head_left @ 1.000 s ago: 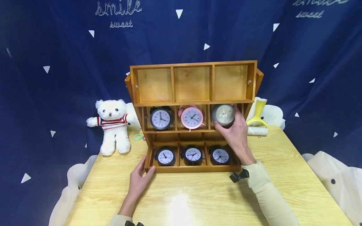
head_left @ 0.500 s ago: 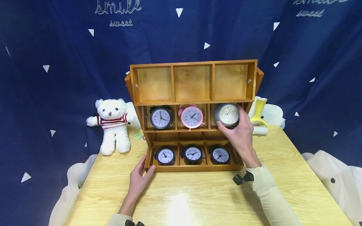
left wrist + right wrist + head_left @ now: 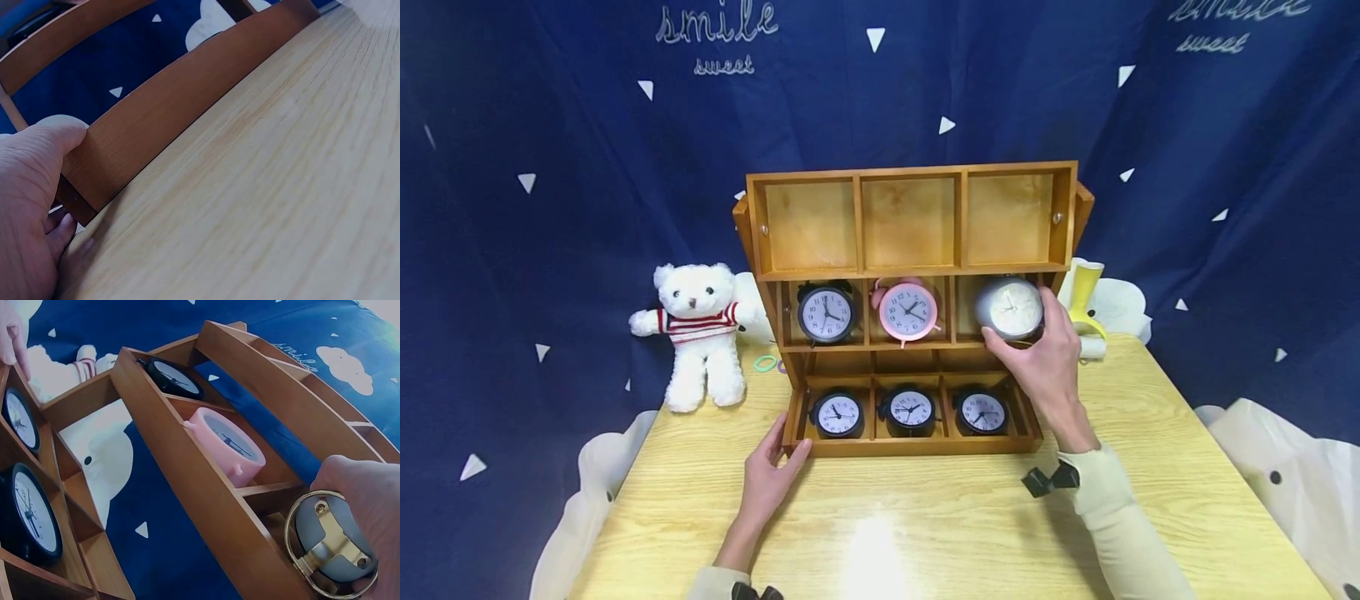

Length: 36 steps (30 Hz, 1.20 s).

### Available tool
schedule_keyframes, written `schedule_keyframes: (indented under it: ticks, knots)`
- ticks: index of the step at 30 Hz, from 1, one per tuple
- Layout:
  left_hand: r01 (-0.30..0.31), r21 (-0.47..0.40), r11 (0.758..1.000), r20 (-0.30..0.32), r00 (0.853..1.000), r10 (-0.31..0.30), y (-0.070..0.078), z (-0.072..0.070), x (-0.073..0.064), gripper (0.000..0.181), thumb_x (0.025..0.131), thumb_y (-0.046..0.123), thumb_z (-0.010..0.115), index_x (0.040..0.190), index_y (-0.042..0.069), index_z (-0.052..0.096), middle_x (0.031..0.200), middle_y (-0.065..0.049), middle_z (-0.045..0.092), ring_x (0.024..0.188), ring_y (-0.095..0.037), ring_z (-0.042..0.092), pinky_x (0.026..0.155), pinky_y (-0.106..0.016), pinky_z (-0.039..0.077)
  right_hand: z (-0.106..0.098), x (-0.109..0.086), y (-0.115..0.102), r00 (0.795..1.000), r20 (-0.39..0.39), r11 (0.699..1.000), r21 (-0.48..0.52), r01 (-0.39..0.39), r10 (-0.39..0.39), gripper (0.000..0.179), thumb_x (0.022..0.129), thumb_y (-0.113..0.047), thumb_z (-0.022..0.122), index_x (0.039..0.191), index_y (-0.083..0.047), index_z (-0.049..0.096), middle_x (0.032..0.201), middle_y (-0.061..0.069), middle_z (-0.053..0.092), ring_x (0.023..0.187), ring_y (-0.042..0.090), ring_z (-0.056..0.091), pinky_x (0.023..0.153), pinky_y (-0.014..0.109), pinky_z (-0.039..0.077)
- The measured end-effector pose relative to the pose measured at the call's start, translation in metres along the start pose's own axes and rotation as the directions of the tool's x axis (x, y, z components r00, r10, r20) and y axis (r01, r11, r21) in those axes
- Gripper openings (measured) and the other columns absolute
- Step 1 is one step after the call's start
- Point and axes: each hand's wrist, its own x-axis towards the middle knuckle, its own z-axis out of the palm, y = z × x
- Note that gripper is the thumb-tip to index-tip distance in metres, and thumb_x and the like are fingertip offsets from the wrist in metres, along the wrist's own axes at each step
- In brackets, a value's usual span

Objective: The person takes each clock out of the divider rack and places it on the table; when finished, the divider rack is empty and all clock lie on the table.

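My right hand (image 3: 1047, 354) pinches a round silver-grey clock (image 3: 1015, 308) between thumb and fingers. It is at the right compartment of the wooden tiered rack's (image 3: 917, 450) middle tier. The right wrist view shows the clock's rounded grey body with a gold stand (image 3: 334, 534) on it. A pink alarm clock (image 3: 908, 311) sits in the middle compartment, a black alarm clock (image 3: 826, 315) in the left one. My left hand (image 3: 767, 479) holds the rack's lower left front corner, its thumb (image 3: 65, 134) against the front board.
Several black clocks (image 3: 911, 410) stand in the bottom tier; the top tier (image 3: 910, 221) holds nothing. A white teddy bear (image 3: 696, 333) lies left of the rack. Behind it on the right are a yellow object (image 3: 1084, 292) and a white roll (image 3: 1092, 347).
My right hand has moved a little to the right with the grey clock, and the clock's face has tilted. The left hand has stayed at the rack's corner.
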Motion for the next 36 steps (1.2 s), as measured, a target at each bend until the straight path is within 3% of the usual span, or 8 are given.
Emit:
schedule_keyframes:
  ticks: [12, 21, 24, 30, 36]
  knots:
    - [-0.009, -0.004, 1.000, 0.016, 1.000, 0.009, 0.003, 0.000, 0.000, 0.073, 0.095, 0.018, 0.080, 0.157, 0.003, 0.045, 0.157, -0.020, 0.047, 0.138, -0.033, 0.053, 0.106, -0.014, 0.042, -0.017, -0.007, 0.006, 1.000, -0.011, 1.000, -0.011, -0.017, 0.017, 0.092, 0.069, -0.024, 0.096, 0.147, 0.002, 0.054, 0.138, 0.025, 0.063, 0.127, 0.042, 0.060, 0.100, 0.061, 0.051]
    - [-0.009, 0.006, 1.000, 0.018, 1.000, 0.009, 0.004, -0.002, -0.001, 0.072, 0.095, 0.019, 0.079, 0.157, 0.005, 0.045, 0.158, -0.018, 0.046, 0.140, -0.034, 0.052, 0.113, -0.037, 0.041, -0.030, -0.014, 0.018, 0.999, -0.036, 0.999, -0.022, -0.039, 0.038, 0.092, 0.067, -0.023, 0.094, 0.146, 0.003, 0.054, 0.131, 0.027, 0.065, 0.117, 0.044, 0.063, 0.094, 0.059, 0.051]
    - [-0.003, 0.016, 1.000, 0.018, 1.000, 0.002, 0.003, -0.002, -0.001, 0.071, 0.096, 0.018, 0.079, 0.157, 0.005, 0.045, 0.158, -0.017, 0.046, 0.140, -0.034, 0.051, 0.114, -0.039, 0.041, -0.035, -0.016, 0.021, 0.998, -0.040, 0.998, -0.037, -0.058, 0.057, 0.092, 0.066, -0.023, 0.093, 0.145, 0.002, 0.055, 0.131, 0.025, 0.066, 0.116, 0.041, 0.064, 0.093, 0.050, 0.052]
    - [0.027, 0.008, 1.000, 0.020, 0.999, -0.027, -0.001, -0.002, 0.000, 0.072, 0.095, 0.012, 0.078, 0.157, 0.003, 0.044, 0.159, -0.019, 0.045, 0.141, -0.036, 0.049, 0.115, -0.040, 0.040, -0.042, -0.022, 0.029, 0.995, -0.055, 0.996, -0.030, -0.081, 0.080, 0.090, 0.066, -0.019, 0.093, 0.145, 0.002, 0.056, 0.133, 0.026, 0.065, 0.114, 0.040, 0.065, 0.088, 0.013, 0.043]
    - [0.017, 0.002, 1.000, 0.019, 1.000, -0.017, 0.000, -0.002, 0.001, 0.072, 0.095, 0.014, 0.079, 0.157, 0.003, 0.044, 0.159, -0.018, 0.045, 0.142, -0.035, 0.049, 0.114, -0.038, 0.040, -0.049, -0.029, 0.043, 0.995, -0.038, 0.995, -0.022, -0.096, 0.095, 0.088, 0.066, -0.016, 0.092, 0.144, 0.006, 0.056, 0.130, 0.028, 0.066, 0.110, 0.037, 0.064, 0.080, 0.006, 0.042]
